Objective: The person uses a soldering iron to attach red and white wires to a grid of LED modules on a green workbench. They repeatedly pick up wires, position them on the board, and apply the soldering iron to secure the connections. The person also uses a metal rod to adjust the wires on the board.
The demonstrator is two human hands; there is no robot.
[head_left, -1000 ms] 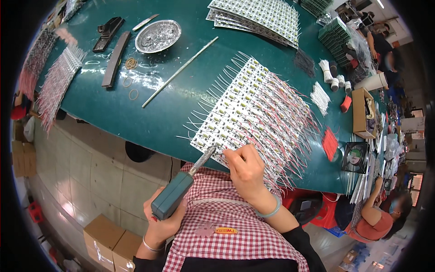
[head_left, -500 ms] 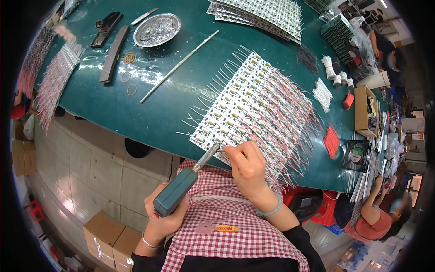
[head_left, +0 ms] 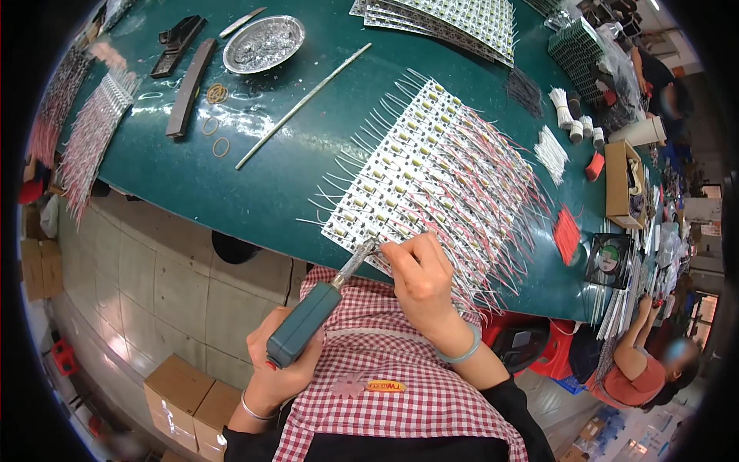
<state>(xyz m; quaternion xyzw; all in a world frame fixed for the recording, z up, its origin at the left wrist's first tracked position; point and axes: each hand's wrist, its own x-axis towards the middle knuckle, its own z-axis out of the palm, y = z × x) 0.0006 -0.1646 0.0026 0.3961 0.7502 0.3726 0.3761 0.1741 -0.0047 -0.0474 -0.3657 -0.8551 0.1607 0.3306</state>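
Soldering iron (head_left: 312, 319) gripped in left hand (head_left: 281, 369), tip at circuit board (head_left: 431, 177) lower edge, right hand (head_left: 419, 277) fingers pinching a wire there.

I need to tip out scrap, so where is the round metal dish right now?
In the head view the round metal dish sits at the far left of the green table, between the dark flat bar and a long thin rod.

1. Soldering iron (head_left: 319, 308) tip: contact point on the LED board panel (head_left: 431, 177) too small to resolve.
2. Right hand (head_left: 419, 277) covers the panel's near corner.
3. Seated co-worker (head_left: 647, 362): blurred, cut by the lens rim.
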